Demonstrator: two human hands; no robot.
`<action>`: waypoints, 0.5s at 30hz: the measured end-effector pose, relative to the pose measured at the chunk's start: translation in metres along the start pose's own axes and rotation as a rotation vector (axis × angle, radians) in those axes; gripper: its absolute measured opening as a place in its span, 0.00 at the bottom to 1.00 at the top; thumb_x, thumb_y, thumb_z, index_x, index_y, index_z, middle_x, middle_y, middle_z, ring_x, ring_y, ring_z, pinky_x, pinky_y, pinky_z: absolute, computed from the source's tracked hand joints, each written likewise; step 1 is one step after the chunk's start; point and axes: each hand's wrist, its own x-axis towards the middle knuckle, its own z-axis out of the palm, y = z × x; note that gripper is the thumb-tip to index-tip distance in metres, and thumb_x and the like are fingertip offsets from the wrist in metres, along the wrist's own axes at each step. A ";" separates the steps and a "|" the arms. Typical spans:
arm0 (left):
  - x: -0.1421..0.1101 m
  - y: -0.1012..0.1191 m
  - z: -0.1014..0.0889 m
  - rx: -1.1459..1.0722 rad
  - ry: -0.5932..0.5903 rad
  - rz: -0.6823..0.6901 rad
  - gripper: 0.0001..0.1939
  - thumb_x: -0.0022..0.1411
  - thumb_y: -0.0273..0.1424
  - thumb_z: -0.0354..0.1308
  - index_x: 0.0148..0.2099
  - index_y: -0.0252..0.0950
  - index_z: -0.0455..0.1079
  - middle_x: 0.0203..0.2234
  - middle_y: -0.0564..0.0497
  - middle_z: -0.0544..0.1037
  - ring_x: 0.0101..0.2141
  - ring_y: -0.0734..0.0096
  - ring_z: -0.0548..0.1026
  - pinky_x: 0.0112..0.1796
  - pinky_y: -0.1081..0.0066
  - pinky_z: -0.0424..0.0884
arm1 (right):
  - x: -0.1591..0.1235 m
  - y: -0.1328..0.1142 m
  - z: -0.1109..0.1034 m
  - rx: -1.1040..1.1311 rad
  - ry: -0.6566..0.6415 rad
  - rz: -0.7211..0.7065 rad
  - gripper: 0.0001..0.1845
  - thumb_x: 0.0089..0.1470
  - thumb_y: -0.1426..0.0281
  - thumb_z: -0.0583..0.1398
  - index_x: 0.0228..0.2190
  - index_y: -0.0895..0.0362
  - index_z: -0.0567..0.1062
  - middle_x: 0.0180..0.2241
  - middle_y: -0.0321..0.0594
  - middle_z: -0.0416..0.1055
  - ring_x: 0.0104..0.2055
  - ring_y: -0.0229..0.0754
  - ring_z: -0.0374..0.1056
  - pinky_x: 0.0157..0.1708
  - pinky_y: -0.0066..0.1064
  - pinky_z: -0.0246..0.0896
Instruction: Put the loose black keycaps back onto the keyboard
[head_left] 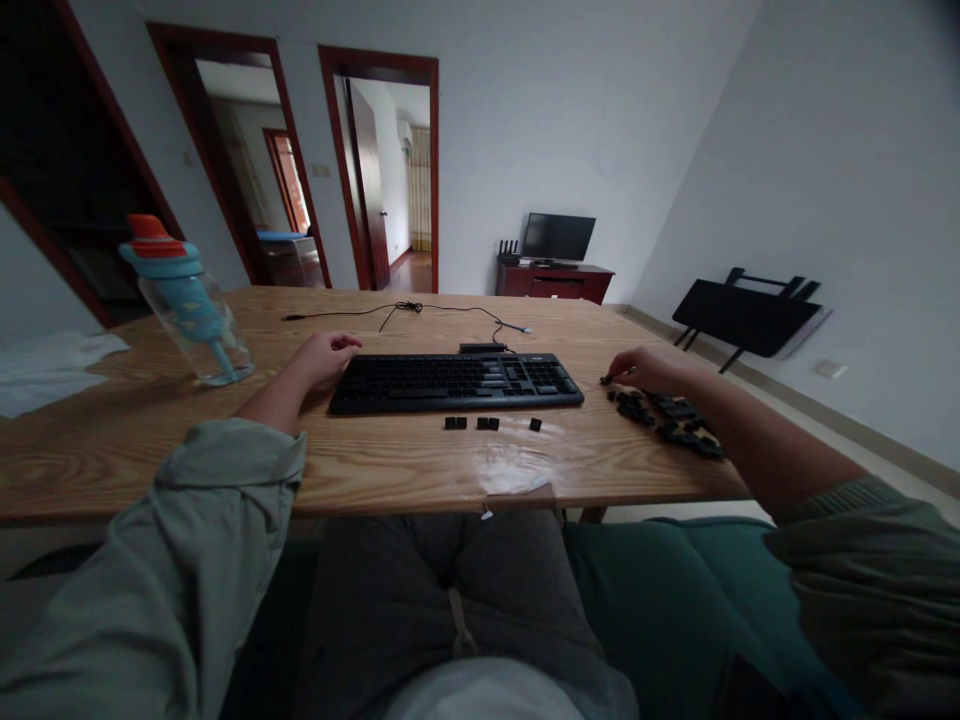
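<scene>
Keyboard between left hand and right hand, long axis left-right on tabletop
Left nearer, at keyboard's left end, half-open, nothing seen in it; right beyond right end by loose keycaps, fingertips nearly together at small dark piece, can't tell if gripped

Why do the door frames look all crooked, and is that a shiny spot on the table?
Head view: the door frames lean, probably from wide-lens distortion; head view: yes, pale glare on the table in front of the keyboard; head view: dim light, key letters too small to read.
</scene>
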 end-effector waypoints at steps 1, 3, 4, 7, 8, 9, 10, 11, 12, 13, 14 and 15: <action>0.000 0.000 0.000 0.003 0.000 -0.004 0.14 0.50 0.40 0.60 0.35 0.37 0.77 0.32 0.46 0.81 0.38 0.58 0.77 0.43 0.64 0.72 | 0.001 0.002 0.001 0.002 -0.016 -0.005 0.12 0.54 0.66 0.62 0.38 0.54 0.83 0.37 0.43 0.82 0.36 0.44 0.73 0.36 0.32 0.63; 0.000 0.001 0.000 0.009 -0.004 -0.004 0.14 0.49 0.40 0.59 0.35 0.37 0.77 0.31 0.46 0.81 0.37 0.58 0.77 0.43 0.63 0.71 | 0.002 0.004 0.002 0.013 0.001 -0.015 0.12 0.55 0.66 0.62 0.38 0.55 0.83 0.38 0.43 0.82 0.37 0.44 0.73 0.37 0.32 0.63; 0.000 0.001 -0.001 0.012 -0.006 -0.001 0.15 0.49 0.41 0.59 0.35 0.37 0.77 0.31 0.46 0.81 0.37 0.58 0.77 0.43 0.63 0.71 | 0.002 0.005 0.003 0.017 0.020 -0.013 0.12 0.55 0.66 0.61 0.39 0.55 0.83 0.39 0.44 0.82 0.38 0.44 0.74 0.38 0.32 0.63; 0.000 0.001 -0.001 0.021 -0.011 0.000 0.16 0.49 0.42 0.59 0.35 0.37 0.77 0.32 0.46 0.81 0.37 0.57 0.77 0.43 0.63 0.71 | 0.004 0.008 0.004 -0.003 0.024 0.014 0.11 0.54 0.67 0.62 0.37 0.55 0.84 0.38 0.44 0.82 0.37 0.44 0.74 0.37 0.32 0.63; 0.000 0.001 -0.002 0.027 -0.014 -0.001 0.16 0.48 0.42 0.59 0.35 0.37 0.77 0.32 0.46 0.81 0.38 0.57 0.77 0.43 0.63 0.71 | 0.004 0.010 0.004 -0.015 0.004 0.015 0.11 0.54 0.67 0.63 0.37 0.55 0.84 0.36 0.44 0.82 0.36 0.44 0.73 0.37 0.32 0.63; 0.001 0.001 -0.002 0.032 -0.014 -0.004 0.16 0.48 0.42 0.60 0.35 0.37 0.77 0.32 0.46 0.81 0.38 0.56 0.77 0.43 0.63 0.71 | 0.004 0.012 0.004 -0.026 -0.021 0.011 0.10 0.53 0.67 0.63 0.36 0.55 0.84 0.36 0.43 0.82 0.35 0.44 0.73 0.36 0.32 0.63; 0.001 0.000 -0.002 0.036 -0.013 -0.006 0.16 0.48 0.42 0.59 0.35 0.37 0.77 0.31 0.46 0.81 0.38 0.56 0.77 0.43 0.63 0.71 | 0.005 0.015 0.004 -0.035 -0.043 0.005 0.10 0.53 0.68 0.63 0.36 0.54 0.84 0.35 0.43 0.82 0.34 0.43 0.73 0.35 0.31 0.63; 0.001 0.000 -0.002 0.039 -0.010 -0.005 0.17 0.48 0.43 0.59 0.35 0.37 0.77 0.31 0.45 0.81 0.38 0.56 0.77 0.43 0.63 0.72 | 0.005 0.017 0.003 -0.039 -0.061 -0.001 0.10 0.53 0.68 0.63 0.36 0.54 0.84 0.35 0.42 0.82 0.34 0.43 0.73 0.35 0.31 0.63; 0.001 -0.001 -0.002 0.040 -0.006 -0.004 0.17 0.48 0.43 0.59 0.35 0.37 0.77 0.31 0.45 0.81 0.37 0.56 0.77 0.43 0.63 0.72 | 0.005 0.020 0.003 -0.039 -0.069 -0.005 0.11 0.53 0.68 0.63 0.37 0.54 0.84 0.36 0.42 0.82 0.34 0.43 0.73 0.36 0.31 0.63; 0.002 -0.001 -0.002 0.041 -0.001 -0.001 0.17 0.48 0.43 0.59 0.35 0.37 0.77 0.30 0.45 0.80 0.37 0.56 0.77 0.43 0.62 0.72 | 0.005 0.022 0.002 -0.035 -0.067 -0.005 0.11 0.53 0.68 0.63 0.37 0.53 0.84 0.36 0.41 0.82 0.34 0.43 0.73 0.36 0.31 0.64; 0.002 -0.001 -0.002 0.042 0.001 0.003 0.17 0.48 0.43 0.59 0.35 0.37 0.77 0.30 0.45 0.80 0.36 0.56 0.77 0.43 0.62 0.72 | 0.005 0.023 0.001 -0.028 -0.043 -0.003 0.11 0.53 0.67 0.63 0.37 0.53 0.84 0.37 0.41 0.82 0.35 0.43 0.74 0.37 0.31 0.64; 0.002 -0.002 -0.002 0.042 0.002 0.006 0.17 0.48 0.43 0.59 0.35 0.37 0.77 0.30 0.45 0.80 0.36 0.56 0.77 0.43 0.62 0.72 | 0.004 0.022 0.000 -0.020 -0.011 0.001 0.11 0.53 0.65 0.63 0.37 0.53 0.84 0.37 0.41 0.82 0.35 0.43 0.74 0.38 0.31 0.64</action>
